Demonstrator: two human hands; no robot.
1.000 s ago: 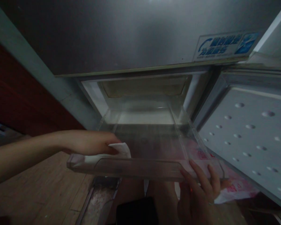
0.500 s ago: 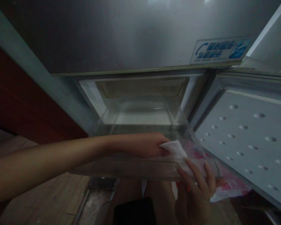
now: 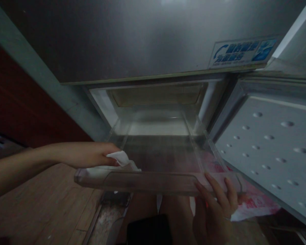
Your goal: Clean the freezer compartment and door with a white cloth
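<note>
A clear plastic drawer (image 3: 153,182) is pulled out of the lower compartment of a fridge. My left hand (image 3: 89,154) reaches in from the left and is closed on a white wipe (image 3: 121,160), pressing it on the drawer's front left corner. My right hand (image 3: 215,206) grips the drawer's front right edge from below, fingers curled over the rim. The drawer's inside looks bare.
The fridge's closed upper door (image 3: 132,37) carries a blue and white sticker (image 3: 242,51). The open lower door (image 3: 270,146) with a dimpled white liner stands to the right. A pink and white plastic bag (image 3: 255,204) lies under the drawer's right side. Wooden floor (image 3: 40,211) lies left; a dark phone (image 3: 149,231) rests on my lap.
My left hand swept the wipe along the front edge to the right side, then back to the left corner. My right hand kept its hold on the drawer.
</note>
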